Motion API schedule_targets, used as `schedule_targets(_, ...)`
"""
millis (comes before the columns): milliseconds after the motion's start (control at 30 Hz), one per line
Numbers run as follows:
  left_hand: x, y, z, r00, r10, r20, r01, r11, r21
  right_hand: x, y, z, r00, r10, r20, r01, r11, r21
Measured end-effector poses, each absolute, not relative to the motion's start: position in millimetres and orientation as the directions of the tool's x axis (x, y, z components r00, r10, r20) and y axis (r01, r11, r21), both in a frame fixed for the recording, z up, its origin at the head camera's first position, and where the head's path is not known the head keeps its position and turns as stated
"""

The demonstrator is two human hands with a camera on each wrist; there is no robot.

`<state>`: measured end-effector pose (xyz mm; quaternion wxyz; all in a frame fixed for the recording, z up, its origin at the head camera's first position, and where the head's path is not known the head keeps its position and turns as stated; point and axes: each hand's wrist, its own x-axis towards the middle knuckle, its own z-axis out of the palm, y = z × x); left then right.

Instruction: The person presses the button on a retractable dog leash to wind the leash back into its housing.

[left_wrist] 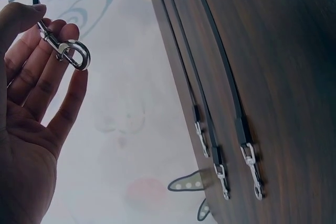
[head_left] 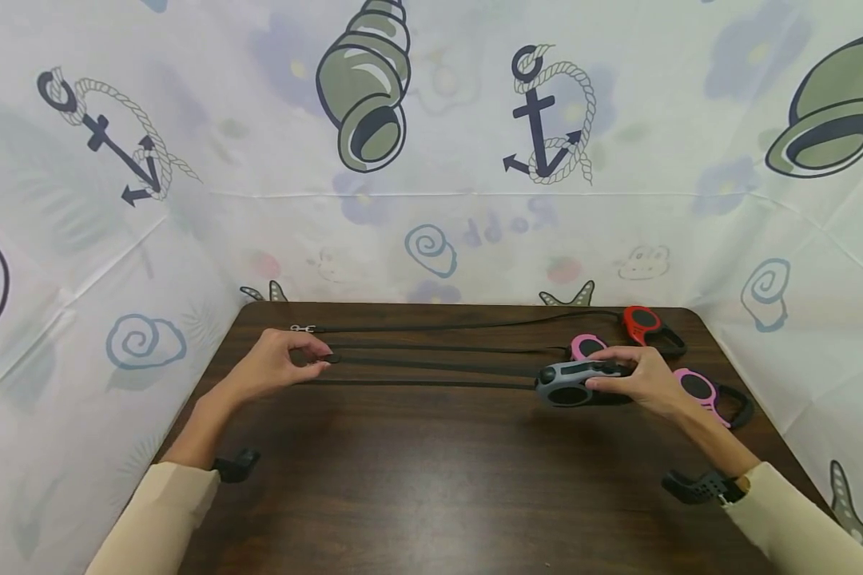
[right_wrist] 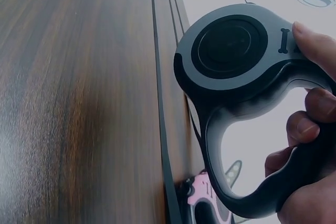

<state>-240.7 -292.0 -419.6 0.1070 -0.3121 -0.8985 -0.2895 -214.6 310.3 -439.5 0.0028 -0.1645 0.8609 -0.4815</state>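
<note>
A grey-and-black retractable dog leash [head_left: 566, 382] is held up over the right side of the table in my right hand [head_left: 638, 377]. In the right wrist view its loop handle [right_wrist: 212, 153] shows, with fingers curled round the grip and the thumb near a bone-shaped mark. Its black strap [head_left: 431, 365] runs out to the left, drawn nearly straight. At that far end my left hand [head_left: 280, 366] pinches the strap between thumb and fingers. The metal snap hook [left_wrist: 73, 53] lies across the other fingers, seen in the left wrist view.
On the brown table [head_left: 417, 479] lie a red retractable leash [head_left: 643, 321] and two pink ones, one farther back [head_left: 587, 345] and one nearer [head_left: 696, 386]. Their straps stretch left side by side, ending in snap hooks [left_wrist: 251, 163]. Patterned cloth [head_left: 431, 231] stands behind.
</note>
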Motion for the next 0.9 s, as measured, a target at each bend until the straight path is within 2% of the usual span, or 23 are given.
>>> schedule_targets(900, -237.3, -260.4, -426.3, -0.770, 0.506, 0.390, 0.637, 0.571, 0.517, -221.5, 280.7, -442.9, -0.920, -0.334, 0.206, -0.333, 0.385, -0.861)
